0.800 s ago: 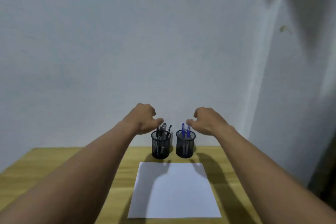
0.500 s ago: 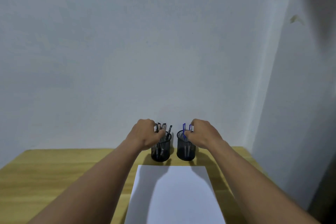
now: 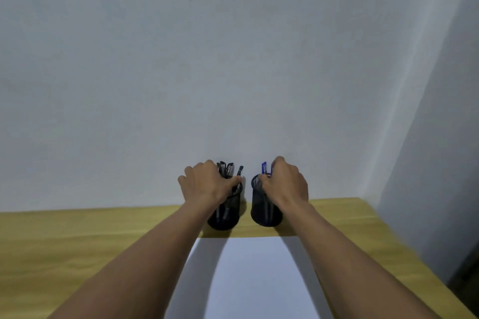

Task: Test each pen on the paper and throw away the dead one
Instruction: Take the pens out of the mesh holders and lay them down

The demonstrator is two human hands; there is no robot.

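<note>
- The desk [image 3: 77, 241] is light yellow wood, with its far edge against a pale wall.
- A white sheet of paper [image 3: 259, 280] lies flat on it at 6 o'clock, running out of view at the bottom edge.
- Two black mesh pen cups stand at 12 o'clock from the paper, just beyond its far edge.
- The left cup [image 3: 228, 217] and the right cup [image 3: 264, 215] stand upright side by side, close but apart.
</note>
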